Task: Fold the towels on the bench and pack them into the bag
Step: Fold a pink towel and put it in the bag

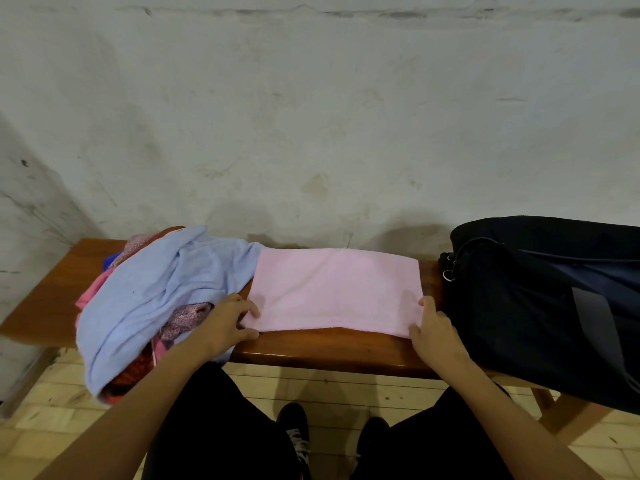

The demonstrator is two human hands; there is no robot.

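While both hands, left hand (227, 318) and right hand (433, 327), are pinching the near corners of the half-folded pink towel (336, 289) lying mid-table (329, 351), the unfolded towel heap (156, 292) at left is waiting and the bag (540, 306) at right is seemingly getting nothing yet.

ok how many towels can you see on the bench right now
At least 3: a pink towel spread flat mid-bench, a blue towel draped over the left pile, and a darker pink one beneath it. Patterned cloths underneath may be more.

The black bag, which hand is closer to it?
Right. The right hand holds the pink towel's near right corner, just beside the black bag. The left hand holds the towel's left corner, by the blue towel pile.
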